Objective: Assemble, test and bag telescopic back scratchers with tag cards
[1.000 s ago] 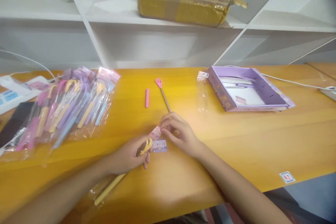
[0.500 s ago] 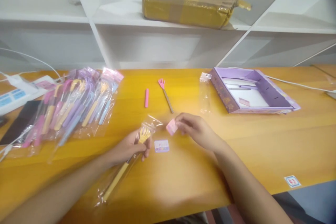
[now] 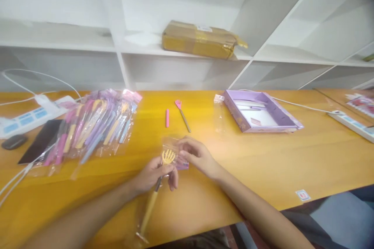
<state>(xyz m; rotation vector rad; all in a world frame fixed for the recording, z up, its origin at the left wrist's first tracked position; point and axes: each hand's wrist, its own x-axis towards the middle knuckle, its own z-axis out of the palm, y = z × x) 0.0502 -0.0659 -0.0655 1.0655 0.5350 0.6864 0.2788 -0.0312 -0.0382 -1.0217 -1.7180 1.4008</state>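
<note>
My left hand (image 3: 159,173) is closed around a yellow back scratcher (image 3: 168,157) in a clear plastic bag (image 3: 171,144). Its claw end points up and away from me, and its yellow handle slants down toward the front edge. At the bag's upper right side, my right hand (image 3: 197,157) is pinched; the small pink card seen in it before is now mostly hidden by fingers and plastic. A purple-and-white card (image 3: 183,166) lies partly covered beneath. Beyond my hands lie a pink back scratcher (image 3: 183,116) with a metal rod and a loose pink tube (image 3: 167,118).
Several bagged back scratchers (image 3: 96,120) lie in a pile at left, by a power strip (image 3: 37,116) and cables. At right stands an open purple box (image 3: 233,111) with papers inside, beside an empty clear bag (image 3: 219,114). A taped parcel (image 3: 198,41) rests on the shelf.
My right hand has moved left with the pink card to the bag's open end. My left hand has raised the bagged back scratcher more upright. The view has tilted up and shifted.
</note>
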